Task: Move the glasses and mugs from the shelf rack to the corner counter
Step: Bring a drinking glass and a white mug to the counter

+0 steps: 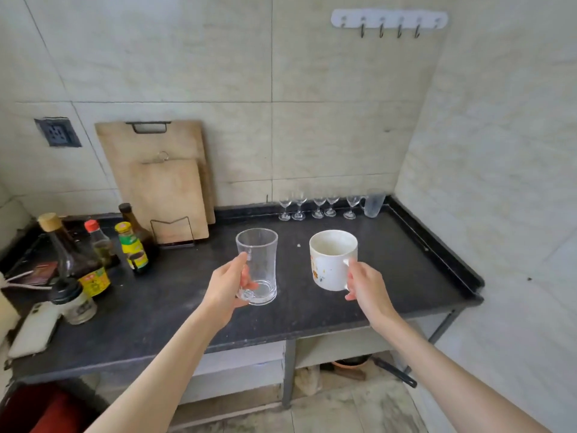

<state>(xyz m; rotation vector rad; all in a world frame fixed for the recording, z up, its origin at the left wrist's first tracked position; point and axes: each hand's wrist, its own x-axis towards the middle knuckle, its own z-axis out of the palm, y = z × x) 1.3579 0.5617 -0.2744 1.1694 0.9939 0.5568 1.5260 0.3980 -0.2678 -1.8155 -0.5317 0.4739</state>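
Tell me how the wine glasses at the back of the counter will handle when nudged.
The wine glasses look thin and clear, so probably fragile and light. Tall stems on small feet suggest they tip easily. They stand close together, so one falling may knock its neighbour.

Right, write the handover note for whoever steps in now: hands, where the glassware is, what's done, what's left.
Left hand: holds a clear glass mug by its handle, above the dark counter.
Right hand: holds a white ceramic mug by its handle, also above the counter.
Done: five wine glasses and a clear measuring jug stand in the back corner.
Left: set both mugs down by them. The shelf rack is out of view, so check it.
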